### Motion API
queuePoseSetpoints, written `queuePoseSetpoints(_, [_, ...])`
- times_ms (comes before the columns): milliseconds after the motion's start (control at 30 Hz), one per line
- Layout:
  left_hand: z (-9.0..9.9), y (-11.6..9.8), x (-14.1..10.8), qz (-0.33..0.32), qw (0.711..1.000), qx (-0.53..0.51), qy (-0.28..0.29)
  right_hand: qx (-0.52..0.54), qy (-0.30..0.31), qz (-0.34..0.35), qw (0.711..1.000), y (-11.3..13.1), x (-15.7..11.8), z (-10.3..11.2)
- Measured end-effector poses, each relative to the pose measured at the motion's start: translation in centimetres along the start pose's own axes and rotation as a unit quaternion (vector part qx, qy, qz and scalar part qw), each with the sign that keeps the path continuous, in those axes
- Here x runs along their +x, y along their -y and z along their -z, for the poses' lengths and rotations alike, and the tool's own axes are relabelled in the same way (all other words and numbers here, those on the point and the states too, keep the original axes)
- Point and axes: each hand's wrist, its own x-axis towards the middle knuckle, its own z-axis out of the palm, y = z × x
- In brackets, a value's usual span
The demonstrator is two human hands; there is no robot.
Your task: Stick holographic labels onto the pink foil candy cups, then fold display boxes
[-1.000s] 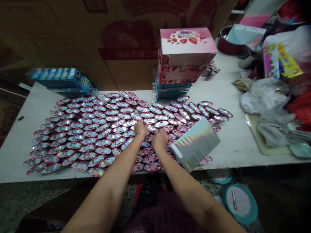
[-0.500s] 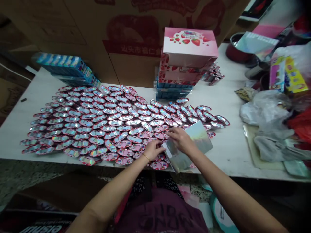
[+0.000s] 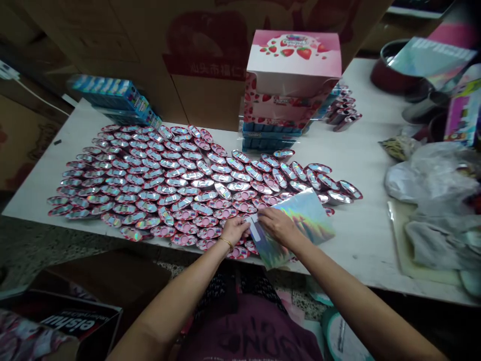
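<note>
The white table [image 3: 370, 160] is spread with oval-ended packs [image 3: 166, 189]; the silvery sheet [image 3: 310, 215] is partly covered by the right hand [image 3: 280, 227], fingers bent, and is bordered by the left hand [image 3: 233, 231], fingertips drawn together; whether anything is gripped cannot be told

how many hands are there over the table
2: the left hand at the left edge of the shiny sheet, and the right hand over that sheet. No others show.
</note>
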Motion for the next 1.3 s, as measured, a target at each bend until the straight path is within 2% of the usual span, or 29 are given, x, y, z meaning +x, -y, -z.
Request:
queuePoseSetpoints(100, [0.1, 0.0, 0.4, -0.011, 0.998, 0.053, -0.01, 0.066, 0.028, -0.047, 0.996, 0.9, 0.0, 3.1])
queuePoseSetpoints(167, [0.3, 0.0, 0.5, -0.043, 0.994, 0.105, -0.007, 0.122, 0.028, -0.09, 0.988, 1.4, 0.3, 5.3])
queuePoseSetpoints(267, [0.7, -0.1, 0.5, -0.138, 0.975, 0.166, -0.046, 0.167, 0.001, -0.169, 0.971, 1.7, 1.4, 7.3])
queuePoseSetpoints(333, [0.9, -0.4, 0.2, -0.198, 0.966, 0.14, -0.087, 0.164, -0.02, -0.218, 0.962, 1.5, 2.4, 7.5])
queuePoseSetpoints(400, [1.1, -0.8, -0.2, -0.209, 0.972, 0.052, -0.094, 0.164, -0.024, -0.253, 0.953, 1.1, 3.4, 6.8])
queuePoseSetpoints(533, [1.4, -2.0, -0.6, -0.109, 0.984, -0.133, -0.047, 0.199, -0.001, -0.3, 0.933, 0.3, 4.4, 4.6])
queuePoseSetpoints(733, [1.8, -3.5, 0.7, -0.092, 0.982, -0.142, -0.087, 0.269, 0.012, -0.376, 0.887, -0.8, 5.2, 2.4])
queuePoseSetpoints(867, [2.2, -3.8, 2.5, -0.087, 0.982, -0.141, -0.088, 0.252, 0.005, -0.423, 0.87, -1.8, 6.8, 1.4])
queuePoseSetpoints(967, [2.5, -3.6, 4.1, -0.111, 0.982, -0.104, -0.109, 0.204, 0.023, -0.432, 0.878, -2.6, 8.0, 0.5])
queuePoseSetpoints(1067, [2.4, -3.4, 5.5, -0.147, 0.973, 0.01, -0.175, 0.136, 0.044, -0.444, 0.884, -3.3, 8.8, -0.3])
queuePoseSetpoints(1167, [2.2, -3.7, 6.2, -0.18, 0.939, 0.171, -0.238, 0.085, 0.062, -0.452, 0.886, -3.6, 9.2, -1.2])
queuePoseSetpoints(1300, [1.9, -4.6, 6.5, -0.178, 0.896, 0.317, -0.255, 0.043, 0.063, -0.445, 0.892, -3.7, 9.3, -2.0])
